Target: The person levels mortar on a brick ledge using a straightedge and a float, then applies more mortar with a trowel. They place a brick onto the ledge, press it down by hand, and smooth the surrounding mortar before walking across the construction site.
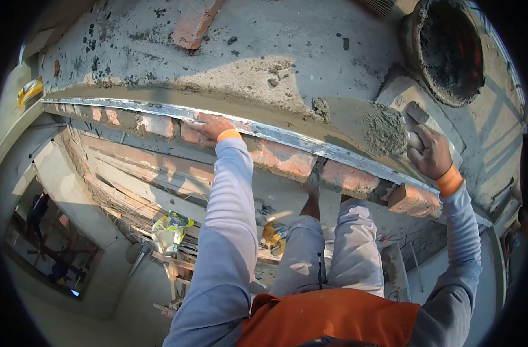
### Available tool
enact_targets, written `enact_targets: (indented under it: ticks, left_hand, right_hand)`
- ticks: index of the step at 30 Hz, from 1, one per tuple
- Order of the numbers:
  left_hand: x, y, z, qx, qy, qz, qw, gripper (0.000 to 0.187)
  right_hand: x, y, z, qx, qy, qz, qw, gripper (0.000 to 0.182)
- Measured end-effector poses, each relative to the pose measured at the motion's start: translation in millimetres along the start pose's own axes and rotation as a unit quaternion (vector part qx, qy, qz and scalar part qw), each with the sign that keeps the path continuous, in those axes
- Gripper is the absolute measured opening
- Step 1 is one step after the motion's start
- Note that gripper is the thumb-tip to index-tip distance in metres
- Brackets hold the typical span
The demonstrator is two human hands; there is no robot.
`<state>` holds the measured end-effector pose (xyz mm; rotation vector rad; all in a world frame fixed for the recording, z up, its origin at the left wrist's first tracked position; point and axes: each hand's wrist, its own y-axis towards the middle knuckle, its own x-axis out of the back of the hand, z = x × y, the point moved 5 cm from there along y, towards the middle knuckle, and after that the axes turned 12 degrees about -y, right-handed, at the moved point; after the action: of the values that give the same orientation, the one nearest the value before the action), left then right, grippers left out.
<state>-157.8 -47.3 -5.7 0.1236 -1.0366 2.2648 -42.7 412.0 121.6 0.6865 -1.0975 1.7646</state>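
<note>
A long metal straightedge (287, 137) lies along the top edge of the brick wall (284, 159), smeared with mortar. My left hand (212, 127) is closed on the straightedge left of the middle, fingers over its top. At the right, my right hand (431, 151) grips a trowel by its handle (415, 142). Grey mortar (385, 130) is heaped beside the trowel; most of the blade cannot be made out. Smoothed wet mortar (246, 110) runs in a band behind the straightedge. A loose brick (413, 199) sits against its front side, below my right hand.
A mortar-crusted bucket (411, 52) stands at the upper right. Another brick (196, 23) lies on the rough slab at the top. Below the wall are boards (154, 173), a plastic bag (170, 231) and my legs. A person (38, 214) shows through an opening at lower left.
</note>
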Motion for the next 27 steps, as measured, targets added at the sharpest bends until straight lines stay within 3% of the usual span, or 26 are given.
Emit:
enact_targets:
  ticks: [8, 12, 15, 18, 22, 27]
  left_hand:
    - [2.1, 1.3, 0.6, 0.022, 0.011, 0.025, 0.999, 0.053]
    - [0.5, 1.9, 1.3, 0.024, 0.008, 0.017, 1.0, 0.053]
    - [-3.0, 3.8, 0.6, 0.003, -0.013, -0.01, 1.0, 0.045]
    - [0.1, 3.2, -0.8, -0.001, 0.008, -0.011, 1.0, 0.046]
    - [-2.4, 4.6, -0.2, 0.025, 0.006, 0.001, 1.0, 0.051]
    - [2.2, 0.4, 0.4, 0.023, 0.017, 0.0, 1.0, 0.05]
  right_hand:
    - [-84.1, 56.5, 23.1, 0.058, -0.189, 0.107, 0.975, 0.035]
    - [-102.9, 61.1, 34.4, 0.142, -0.227, 0.004, 0.964, 0.035]
    - [-80.8, 61.1, 55.4, 0.151, -0.216, 0.057, 0.963, 0.031]
    - [-60.0, 49.1, 73.7, 0.184, -0.243, 0.026, 0.952, 0.031]
    - [-34.4, 34.3, 75.2, 0.162, -0.216, 0.0, 0.963, 0.027]
    - [-55.6, 48.4, 68.2, 0.108, -0.217, -0.003, 0.97, 0.027]
